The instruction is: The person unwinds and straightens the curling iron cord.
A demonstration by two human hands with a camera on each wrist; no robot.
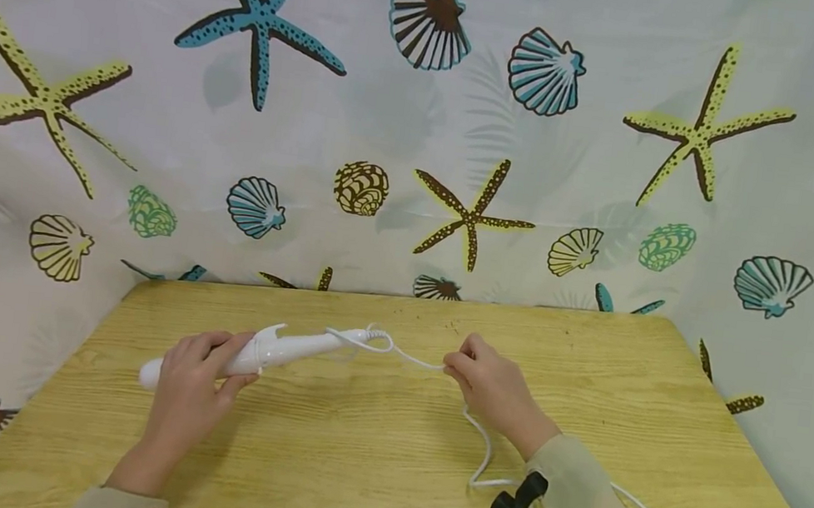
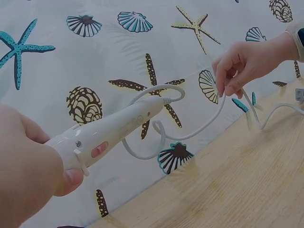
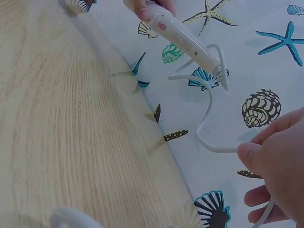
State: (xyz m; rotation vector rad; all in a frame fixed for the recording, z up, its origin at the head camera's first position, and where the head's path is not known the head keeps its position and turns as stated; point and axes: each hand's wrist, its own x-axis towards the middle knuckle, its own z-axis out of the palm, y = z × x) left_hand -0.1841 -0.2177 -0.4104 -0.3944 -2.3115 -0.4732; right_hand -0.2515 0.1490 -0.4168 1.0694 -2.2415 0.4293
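Observation:
My left hand (image 1: 192, 385) grips a white curling iron (image 1: 301, 348) around its middle, held tilted above the table. Its rounded end pokes out left of the hand, and its handle points toward the right. A pink switch (image 2: 99, 149) and a small lever show beside the left thumb. The white cord (image 1: 416, 361) leaves the handle end in a loose loop. Between thumb and fingertips, my right hand (image 1: 500, 390) pinches this cord some way from the handle. Beyond that hand the cord drops to the table and curves under the right forearm.
The wooden table (image 1: 353, 466) ends at a pale cloth (image 1: 405, 271) printed with starfish and shells, which also rises at both sides. A grey plug-like piece (image 2: 299, 94) shows at the right edge of the left wrist view. A black mount (image 1: 518, 501) sits on the right wrist.

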